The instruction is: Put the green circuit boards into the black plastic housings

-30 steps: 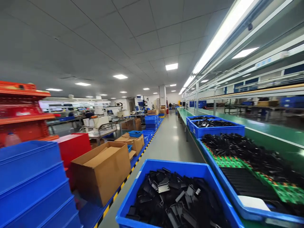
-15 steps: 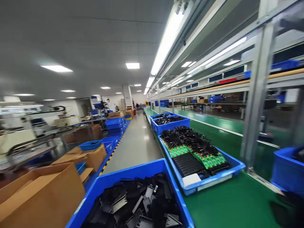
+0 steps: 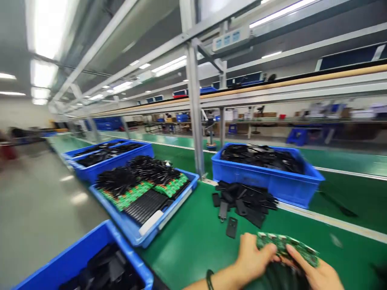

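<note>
Low at the right, both of my hands grip a green circuit board panel (image 3: 298, 246) above the green worktop. My left hand (image 3: 252, 255) is closed on its left end, thumb on the near edge. My right hand (image 3: 317, 272) pinches the right part, with a finger lying along the front edge. Black wires (image 3: 281, 278) hang below the board, partly cut off by the frame. Just beyond my hands lies a loose heap of black plastic pieces (image 3: 242, 203), with a single black cover (image 3: 231, 227) closest to my left hand.
Behind the heap stands a blue bin (image 3: 256, 183) of black parts. A blue tray (image 3: 142, 237) with wired green boards sits left, more blue bins (image 3: 142, 151) beyond it. Another blue bin (image 3: 99, 237) is at lower left. A metal post (image 3: 195, 117) rises from the green worktop (image 3: 178, 245).
The view has swung to the right, from the aisle to the worktop. My hands and the circuit board panel have come into view, along with the black heap.
</note>
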A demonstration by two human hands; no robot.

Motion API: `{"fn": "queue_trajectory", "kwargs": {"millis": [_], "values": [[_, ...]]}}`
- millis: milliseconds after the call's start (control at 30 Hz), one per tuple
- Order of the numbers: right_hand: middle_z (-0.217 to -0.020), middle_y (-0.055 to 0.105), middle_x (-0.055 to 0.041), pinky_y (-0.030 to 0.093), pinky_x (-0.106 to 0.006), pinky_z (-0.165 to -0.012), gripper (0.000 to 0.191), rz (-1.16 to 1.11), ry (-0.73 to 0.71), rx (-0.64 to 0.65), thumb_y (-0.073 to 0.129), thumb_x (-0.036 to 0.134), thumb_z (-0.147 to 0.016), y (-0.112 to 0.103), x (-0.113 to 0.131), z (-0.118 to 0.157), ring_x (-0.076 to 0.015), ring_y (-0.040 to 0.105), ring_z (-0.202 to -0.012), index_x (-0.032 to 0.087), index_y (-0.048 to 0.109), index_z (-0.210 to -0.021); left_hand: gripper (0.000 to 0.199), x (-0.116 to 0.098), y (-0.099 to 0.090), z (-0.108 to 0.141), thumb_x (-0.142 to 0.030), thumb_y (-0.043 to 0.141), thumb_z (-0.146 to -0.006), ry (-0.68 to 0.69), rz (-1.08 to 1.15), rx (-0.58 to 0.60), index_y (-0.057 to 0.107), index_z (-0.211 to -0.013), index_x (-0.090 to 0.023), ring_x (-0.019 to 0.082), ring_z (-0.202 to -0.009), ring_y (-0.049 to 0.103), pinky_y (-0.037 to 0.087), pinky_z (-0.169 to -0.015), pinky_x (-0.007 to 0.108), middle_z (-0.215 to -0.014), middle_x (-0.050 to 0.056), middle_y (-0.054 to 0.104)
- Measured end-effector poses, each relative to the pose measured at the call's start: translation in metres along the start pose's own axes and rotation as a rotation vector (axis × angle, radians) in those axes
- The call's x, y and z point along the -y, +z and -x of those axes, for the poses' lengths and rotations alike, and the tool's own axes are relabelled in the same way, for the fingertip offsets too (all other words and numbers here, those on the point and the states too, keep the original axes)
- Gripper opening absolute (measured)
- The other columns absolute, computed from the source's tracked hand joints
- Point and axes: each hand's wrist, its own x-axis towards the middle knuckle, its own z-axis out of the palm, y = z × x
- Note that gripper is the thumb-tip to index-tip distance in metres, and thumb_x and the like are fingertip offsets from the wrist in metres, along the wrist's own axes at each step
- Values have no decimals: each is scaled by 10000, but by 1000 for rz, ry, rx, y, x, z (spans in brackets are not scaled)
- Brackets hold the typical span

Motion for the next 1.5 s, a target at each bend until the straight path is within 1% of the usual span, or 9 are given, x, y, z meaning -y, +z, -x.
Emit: {"fn": "queue_trajectory", "kwargs": {"millis": [133,300,433,633,800,900,1133,1300,1500], "values": [[-754,708,-97,555,-370,-651,413,-225,273,188,850,428,-486,-3,15,11,-300,669,-741,148,709,-754,509,-13,-15,-9,-488,734,-589,-157,129,201,651,-897,-91,145,-533,621,461,-492,230,-742,103,701],[-709,694,-65,499,-277,-568,378,-231,203,304,773,464,-637,12,21,23,-202,637,-634,135,706,-810,515,-13,-14,-8,-485,758,-582,-174,103,239,638,-896,-95,134,-542,620,490,-518,235,-764,89,696],[-654,667,-23,470,-265,-579,336,-173,38,198,798,427,-602,19,8,24,-168,582,-596,140,681,-734,395,-7,-7,-6,-462,726,-625,5,-138,184,667,-749,-92,122,-495,571,432,-473,211,-578,32,632],[-656,668,-33,454,-279,-566,352,-34,-119,2,771,473,-594,25,-4,19,-183,560,-589,147,676,-687,307,-9,-1,-2,-414,610,-739,181,-428,59,670,-654,-125,158,-551,582,443,-514,239,-569,44,628],[-618,649,-26,397,-241,-468,358,-144,36,80,765,485,-609,19,8,18,-152,530,-529,148,665,-679,494,-9,-5,-8,-526,678,-658,-123,-65,177,609,-946,-130,171,-611,640,482,-551,256,-751,67,682],[-612,642,-25,406,-241,-469,359,-195,97,71,786,474,-585,15,15,17,-156,543,-544,147,671,-681,502,-11,-12,-12,-527,692,-646,-218,103,226,576,-953,-147,153,-621,646,505,-588,268,-843,68,681],[-672,669,-7,479,-250,-619,341,-227,102,148,810,406,-586,15,14,19,-178,606,-681,161,702,-797,429,-19,-19,-9,-438,766,-604,-176,116,250,650,-819,-85,119,-592,607,505,-614,246,-744,72,662],[-736,685,-23,484,-285,-678,326,-186,65,214,783,396,-622,15,7,19,-197,614,-715,154,683,-814,483,-8,-17,-12,-499,766,-587,-125,49,239,664,-802,-79,123,-592,591,506,-628,264,-712,74,658],[-657,652,-19,462,-294,-586,297,44,-145,75,740,413,-632,19,-3,16,-190,568,-606,153,631,-725,256,-5,-12,-8,-320,734,-616,15,-154,238,636,-719,-107,107,-528,522,465,-561,246,-630,33,625]]}}
